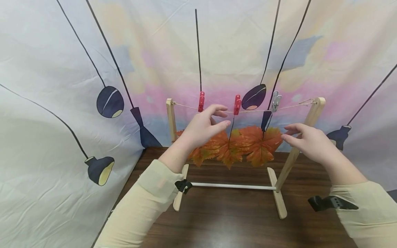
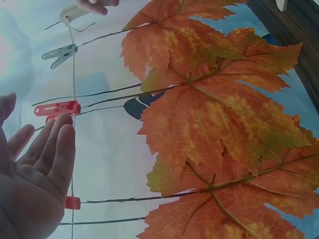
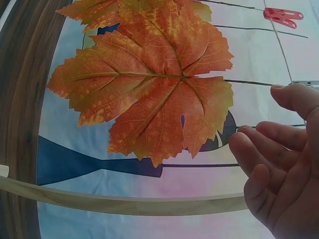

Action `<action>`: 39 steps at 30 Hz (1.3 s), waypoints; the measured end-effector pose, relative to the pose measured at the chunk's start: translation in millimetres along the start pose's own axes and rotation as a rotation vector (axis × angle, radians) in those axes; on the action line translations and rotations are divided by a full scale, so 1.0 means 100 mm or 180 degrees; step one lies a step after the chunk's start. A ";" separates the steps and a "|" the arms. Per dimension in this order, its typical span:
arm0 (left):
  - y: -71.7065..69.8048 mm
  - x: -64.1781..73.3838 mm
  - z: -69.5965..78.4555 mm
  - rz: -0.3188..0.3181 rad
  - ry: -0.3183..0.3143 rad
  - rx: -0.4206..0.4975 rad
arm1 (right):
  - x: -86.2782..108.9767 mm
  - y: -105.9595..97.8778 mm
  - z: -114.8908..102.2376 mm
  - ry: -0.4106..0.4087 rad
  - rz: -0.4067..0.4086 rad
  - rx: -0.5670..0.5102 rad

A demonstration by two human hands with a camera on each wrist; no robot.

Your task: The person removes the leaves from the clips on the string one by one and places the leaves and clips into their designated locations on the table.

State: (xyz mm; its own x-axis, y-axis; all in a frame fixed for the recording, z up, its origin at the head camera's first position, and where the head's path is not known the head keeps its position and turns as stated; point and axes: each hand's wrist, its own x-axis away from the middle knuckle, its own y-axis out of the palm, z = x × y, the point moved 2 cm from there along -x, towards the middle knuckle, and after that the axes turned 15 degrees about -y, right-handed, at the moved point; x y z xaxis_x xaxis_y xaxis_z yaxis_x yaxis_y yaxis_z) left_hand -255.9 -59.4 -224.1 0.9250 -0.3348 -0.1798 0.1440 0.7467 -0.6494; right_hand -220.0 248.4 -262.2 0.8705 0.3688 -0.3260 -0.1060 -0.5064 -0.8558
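Three orange artificial maple leaves hang by their stems along a thin string. A red clothespin is at the left, another red clothespin in the middle, and a grey clothespin at the right. My left hand hovers in front of the string between the red clothespins, fingers loosely bent and holding nothing; it partly hides the left leaf. Beside the right leaf and in front of the right post, my right hand is in the air with its fingers apart, holding nothing.
The string is tied between two wooden posts on flat feet, joined low down by a white rod. The stand is on a dark wooden table. Behind it hangs a cloth printed with lamps.
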 end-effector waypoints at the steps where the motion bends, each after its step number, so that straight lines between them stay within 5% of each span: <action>1: 0.00 -0.01 0.00 -0.0006 -0.0002 0.0016 | 0.00 0.00 0.00 -0.0001 -0.0004 -0.0003; 18: 0.05 -0.08 0.07 0.0033 -0.0025 0.0077 | -0.06 0.06 0.00 -0.0177 0.0269 -0.0241; 32: 0.14 -0.17 0.26 -0.0130 0.0003 -0.0007 | -0.14 0.14 -0.06 -0.0255 0.0212 -0.0358; 39: 0.17 -0.24 0.35 -0.0214 0.0025 0.0190 | -0.16 0.15 -0.07 -0.0214 0.0239 -0.0332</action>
State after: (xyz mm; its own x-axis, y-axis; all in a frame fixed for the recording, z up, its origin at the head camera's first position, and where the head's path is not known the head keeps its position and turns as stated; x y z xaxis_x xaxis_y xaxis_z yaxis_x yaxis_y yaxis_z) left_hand -263.8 -18.4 -204.8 0.9097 -0.3897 -0.1433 0.2267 0.7551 -0.6151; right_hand -232.4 228.9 -266.8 0.8274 0.3765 -0.4167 -0.1160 -0.6115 -0.7827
